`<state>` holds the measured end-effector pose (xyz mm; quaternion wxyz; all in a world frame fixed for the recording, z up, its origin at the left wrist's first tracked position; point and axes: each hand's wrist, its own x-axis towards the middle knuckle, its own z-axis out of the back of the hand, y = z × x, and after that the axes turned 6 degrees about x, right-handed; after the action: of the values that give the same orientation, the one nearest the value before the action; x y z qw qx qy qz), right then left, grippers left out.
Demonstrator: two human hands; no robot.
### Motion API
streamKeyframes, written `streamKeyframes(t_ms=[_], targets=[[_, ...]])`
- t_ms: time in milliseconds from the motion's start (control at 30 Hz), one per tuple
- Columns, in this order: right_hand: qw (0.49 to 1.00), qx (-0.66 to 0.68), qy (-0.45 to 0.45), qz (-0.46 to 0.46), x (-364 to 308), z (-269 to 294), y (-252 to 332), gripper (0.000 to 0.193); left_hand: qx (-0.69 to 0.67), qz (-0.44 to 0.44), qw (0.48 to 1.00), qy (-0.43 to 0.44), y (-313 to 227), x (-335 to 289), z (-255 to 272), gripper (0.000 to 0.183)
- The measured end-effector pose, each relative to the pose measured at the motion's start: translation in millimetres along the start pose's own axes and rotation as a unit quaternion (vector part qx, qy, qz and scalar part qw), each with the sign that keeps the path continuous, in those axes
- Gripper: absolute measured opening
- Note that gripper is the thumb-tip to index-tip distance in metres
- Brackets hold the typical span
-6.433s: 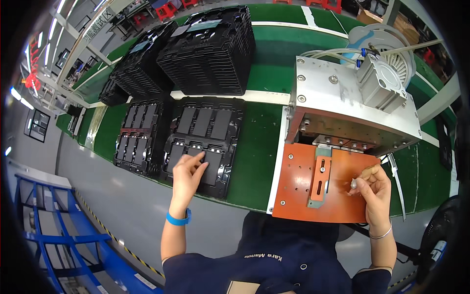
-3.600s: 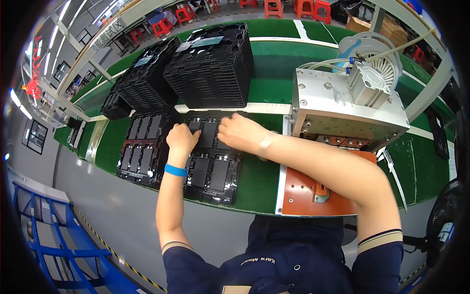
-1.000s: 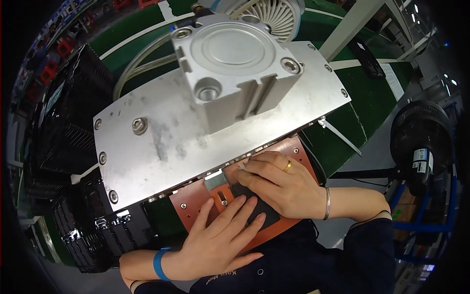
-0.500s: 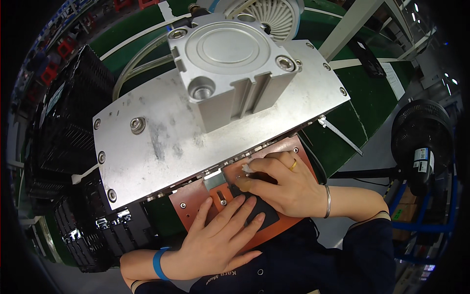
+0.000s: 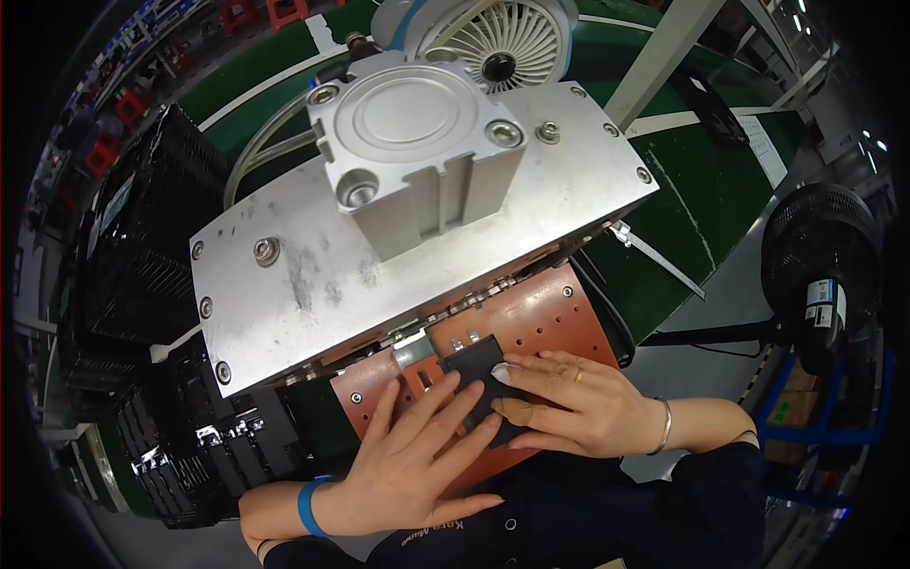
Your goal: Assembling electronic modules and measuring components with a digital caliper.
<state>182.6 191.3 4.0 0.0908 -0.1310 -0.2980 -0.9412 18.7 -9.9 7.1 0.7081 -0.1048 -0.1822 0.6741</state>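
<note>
A flat black rectangular part (image 5: pixel 477 362) lies on a reddish-brown plate (image 5: pixel 545 313) in front of a metal press. Two small silver tabs (image 5: pixel 465 339) stick out at its far end. My left hand (image 5: pixel 412 460) is open, its fingers spread, the fingertips resting on the left side of the black part and the plate beside it. My right hand (image 5: pixel 592 403) has its fingers stretched out, the tips touching the right side of the part. Pale coverings sit on two of its fingertips. A silver metal piece (image 5: pixel 413 349) lies left of the part's far end.
The press's silver top plate (image 5: pixel 313 275) carries a large metal cylinder block (image 5: pixel 417 119) just beyond my hands. Stacked black trays (image 5: pixel 156 237) stand at the left, with black parts (image 5: pixel 232 441) nearer. A caliper (image 5: pixel 654 256) lies right; a white fan (image 5: pixel 502 47) stands behind.
My right hand has drawn back toward me and right, its fingers straightening, uncovering the part's far end and the silver tabs. My left hand stays nearly in place. The view has shifted slightly.
</note>
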Motion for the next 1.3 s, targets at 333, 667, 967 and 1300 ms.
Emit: streamKeyframes(t_ms=[333,667,967,1300], targets=[[0.998,-0.025,-0.031,0.046,26,0,-18,0.039,0.030,0.025,0.999,0.008,10,7,1,0.083],[0.997,-0.055,-0.015,0.049,29,-1,-16,0.036,0.028,0.029,0.999,-0.007,10,7,-1,0.067],[0.990,0.068,0.054,-0.111,28,0,17,0.040,0.026,0.027,0.999,-0.020,12,6,-3,0.058],[0.757,0.537,-0.074,-0.364,42,19,-5,0.046,0.020,-0.021,0.986,-0.163,9,6,2,0.041]])
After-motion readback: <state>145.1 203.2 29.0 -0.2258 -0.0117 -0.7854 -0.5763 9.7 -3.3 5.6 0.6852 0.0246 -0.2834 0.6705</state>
